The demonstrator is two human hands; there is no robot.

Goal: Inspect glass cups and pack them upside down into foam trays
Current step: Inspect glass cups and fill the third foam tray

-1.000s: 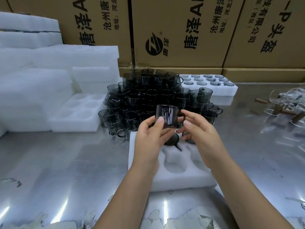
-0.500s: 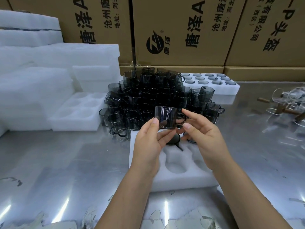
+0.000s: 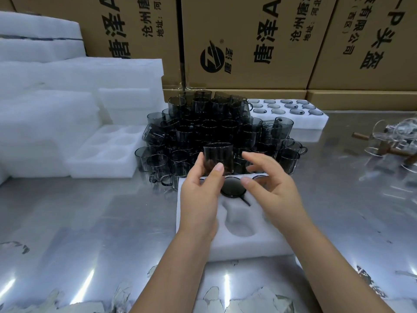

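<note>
at the far left, stacked foam blocks (image 3: 56, 98) fill the corner, and in front of them an empty foam tray (image 3: 106, 152) waits on the metal table (image 3: 79, 222), none of its pockets filled. next along, a big heap of dark glass cups (image 3: 209, 129) sits in the middle of the table, still unpacked; this looks like most of the job remaining.

just in front of the heap lies the tray being packed (image 3: 237, 240). the left hand (image 3: 200, 199) holds one cup (image 3: 218, 158) above the tray's far edge, thumb on the near wall and fingers behind it. the cup's rim looks to be on top, so it probably has yet to be turned over. below it one cup bottom (image 3: 232, 187) shows round and dark in a pocket, already set upside down, and a second seems to sit just right of it, half hidden. the nearer pocket (image 3: 239, 220) is empty.

the right hand (image 3: 270, 186) hovers beside the held cup with fingers spread wide, touching nothing as far as i can tell.

further right and back, a full tray (image 3: 286, 109) of upturned cups counts as finished work. at the far right lie clear glass pieces with wooden handles (image 3: 392, 141).
</note>
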